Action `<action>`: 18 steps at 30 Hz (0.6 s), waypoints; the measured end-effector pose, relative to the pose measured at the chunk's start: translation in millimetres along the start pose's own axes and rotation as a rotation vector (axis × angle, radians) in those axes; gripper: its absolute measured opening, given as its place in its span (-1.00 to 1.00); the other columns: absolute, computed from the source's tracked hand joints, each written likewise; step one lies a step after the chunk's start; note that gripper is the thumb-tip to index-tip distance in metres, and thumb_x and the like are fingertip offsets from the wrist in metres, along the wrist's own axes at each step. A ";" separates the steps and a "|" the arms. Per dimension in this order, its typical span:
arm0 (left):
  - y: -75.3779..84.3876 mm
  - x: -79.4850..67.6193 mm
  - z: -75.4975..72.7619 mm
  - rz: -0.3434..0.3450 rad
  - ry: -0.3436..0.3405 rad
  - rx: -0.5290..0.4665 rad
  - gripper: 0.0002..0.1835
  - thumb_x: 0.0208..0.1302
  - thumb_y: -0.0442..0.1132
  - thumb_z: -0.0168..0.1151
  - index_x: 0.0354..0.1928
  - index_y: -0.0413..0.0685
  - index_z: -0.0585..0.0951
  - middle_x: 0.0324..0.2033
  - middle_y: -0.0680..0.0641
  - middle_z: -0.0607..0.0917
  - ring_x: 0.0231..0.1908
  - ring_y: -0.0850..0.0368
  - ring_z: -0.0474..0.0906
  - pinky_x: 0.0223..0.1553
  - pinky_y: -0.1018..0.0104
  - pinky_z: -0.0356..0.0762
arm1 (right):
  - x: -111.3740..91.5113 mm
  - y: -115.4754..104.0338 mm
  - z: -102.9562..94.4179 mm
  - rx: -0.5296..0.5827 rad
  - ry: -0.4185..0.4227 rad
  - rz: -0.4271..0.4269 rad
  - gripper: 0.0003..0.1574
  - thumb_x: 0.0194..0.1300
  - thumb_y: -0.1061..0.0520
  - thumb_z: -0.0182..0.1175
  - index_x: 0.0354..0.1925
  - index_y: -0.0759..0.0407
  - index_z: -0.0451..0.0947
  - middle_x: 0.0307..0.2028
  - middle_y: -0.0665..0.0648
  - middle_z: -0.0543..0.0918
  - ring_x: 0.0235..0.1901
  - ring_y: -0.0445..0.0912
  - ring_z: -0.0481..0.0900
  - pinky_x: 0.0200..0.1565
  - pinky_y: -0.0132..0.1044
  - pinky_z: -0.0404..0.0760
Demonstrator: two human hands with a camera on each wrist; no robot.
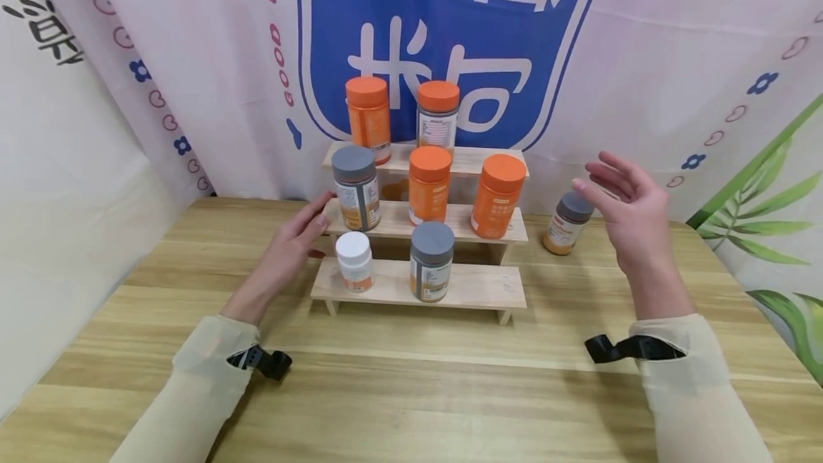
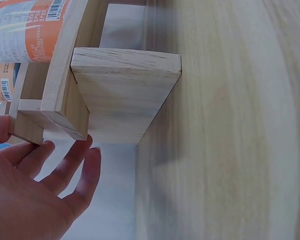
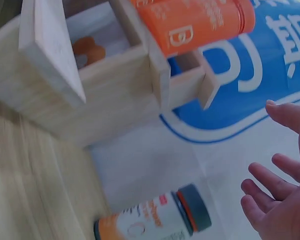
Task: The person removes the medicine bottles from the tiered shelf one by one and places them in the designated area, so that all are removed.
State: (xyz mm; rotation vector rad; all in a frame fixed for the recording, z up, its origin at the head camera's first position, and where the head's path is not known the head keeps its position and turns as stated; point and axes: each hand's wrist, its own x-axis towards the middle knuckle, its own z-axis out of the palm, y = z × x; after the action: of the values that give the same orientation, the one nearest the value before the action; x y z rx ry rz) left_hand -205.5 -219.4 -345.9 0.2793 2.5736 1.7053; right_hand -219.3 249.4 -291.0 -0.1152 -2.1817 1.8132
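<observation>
My left hand (image 1: 292,238) is at the left end of a tiered wooden stand (image 1: 479,294), its fingertips right at the shelf ends in the left wrist view. Closest to it are a grey-lidded jar (image 1: 357,198) on the middle tier and a small white bottle (image 1: 355,263) on the bottom tier. To the right of the stand, my right hand (image 1: 636,223) is raised with fingers spread and holds nothing. A grey-lidded jar with an orange base (image 1: 562,231) stands on the table just left of it; the hand slightly overlaps its lid in the head view.
Two orange-lidded jars, one orange (image 1: 369,123) and one white-labelled (image 1: 437,123), stand on the top tier. Two more orange jars (image 1: 429,191) share the middle tier. Another grey-lidded jar (image 1: 432,266) sits on the bottom tier. A printed curtain (image 1: 244,91) hangs behind the wooden table (image 1: 411,391).
</observation>
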 end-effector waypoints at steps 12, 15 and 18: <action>-1.1 -1.9 -1.4 0.011 0.013 -0.005 -0.36 0.74 0.02 -0.18 0.73 0.16 0.05 0.72 -0.12 0.05 0.52 -0.34 0.25 0.18 -0.24 0.61 | -16.3 -17.0 22.6 0.109 -0.132 -0.116 -0.19 0.33 0.04 0.51 0.47 -0.03 0.48 0.31 0.06 0.65 0.28 -0.18 0.58 0.20 -0.59 0.56; -0.8 -1.6 -0.9 0.012 0.011 -0.005 -0.36 0.74 0.02 -0.17 0.73 0.17 0.05 0.72 -0.11 0.05 0.54 -0.33 0.23 0.19 -0.25 0.60 | -18.9 -20.5 26.3 0.109 -0.142 -0.137 -0.23 0.34 0.05 0.50 0.45 -0.01 0.50 0.30 0.05 0.67 0.27 -0.18 0.60 0.21 -0.59 0.56; -0.9 -1.0 -0.3 0.008 0.007 -0.003 -0.36 0.74 0.04 -0.17 0.73 0.17 0.05 0.72 -0.09 0.05 0.55 -0.32 0.22 0.20 -0.26 0.60 | -21.7 -23.2 30.5 0.116 -0.151 -0.151 -0.27 0.38 0.04 0.47 0.44 0.01 0.51 0.29 0.08 0.68 0.26 -0.15 0.61 0.20 -0.59 0.56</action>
State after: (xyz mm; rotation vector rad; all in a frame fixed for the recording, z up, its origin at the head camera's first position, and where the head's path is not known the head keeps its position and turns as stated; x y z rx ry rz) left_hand -204.7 -220.2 -346.8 0.2844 2.5781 1.7158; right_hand -204.2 210.5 -277.1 0.2123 -2.1118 1.9108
